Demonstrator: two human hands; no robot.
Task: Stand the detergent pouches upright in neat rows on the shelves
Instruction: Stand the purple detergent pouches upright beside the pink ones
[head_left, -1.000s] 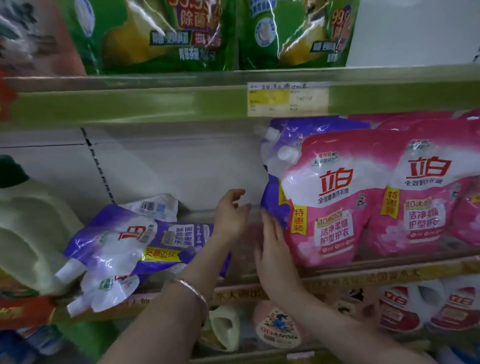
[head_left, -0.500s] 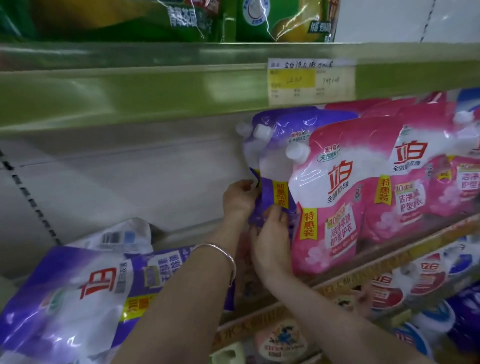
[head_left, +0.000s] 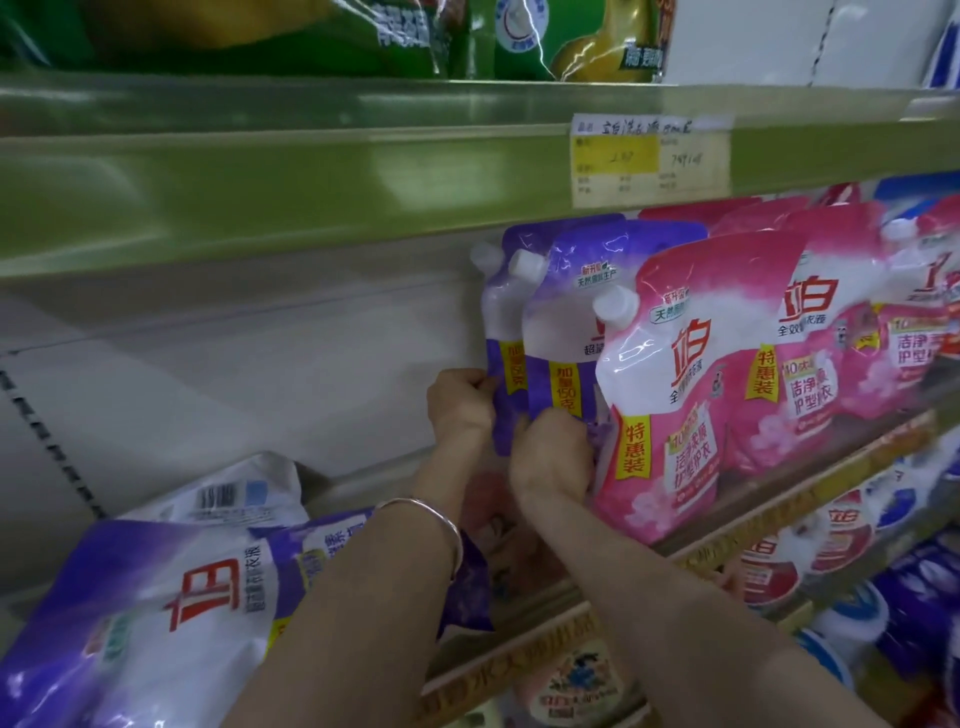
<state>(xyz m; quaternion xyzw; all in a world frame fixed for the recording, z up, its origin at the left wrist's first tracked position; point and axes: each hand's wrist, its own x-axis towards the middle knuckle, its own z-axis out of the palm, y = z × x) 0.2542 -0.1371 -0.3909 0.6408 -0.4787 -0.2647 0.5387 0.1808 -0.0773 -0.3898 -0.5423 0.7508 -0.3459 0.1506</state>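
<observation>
Nearest to the camera, two bare forearms reach up and forward from the bottom edge. The left one wears a thin silver bangle (head_left: 435, 519) at the wrist. Under the left forearm, purple detergent pouches (head_left: 156, 608) lie flat on the shelf (head_left: 597, 587), their labels sideways, and a white pouch back with a barcode (head_left: 228, 493) lies just behind them.

A little further in, the left hand (head_left: 460, 402) is clenched on the left edge of the rear purple pouch (head_left: 501, 332), which stands upright. The right hand (head_left: 553, 457) is closed at the lower part of the front purple pouch (head_left: 566, 322), also upright, and it touches the pink pouch (head_left: 685, 384) on its right. How much the right fingers really pinch the purple film I cannot tell, because the back of the hand hides them. Both purple pouches have white caps at the top left corner and they stand one behind the other, touching.

To the right, more pink pouches (head_left: 831, 332) stand upright in a row along the same shelf, close together. Below the shelf front, round red and white containers (head_left: 769, 566) are seen, blurred.

Furthest, above, a green shelf edge (head_left: 311, 171) carries a yellow and white price label (head_left: 649, 156), and on that upper shelf stand green pouches (head_left: 519, 36)
</observation>
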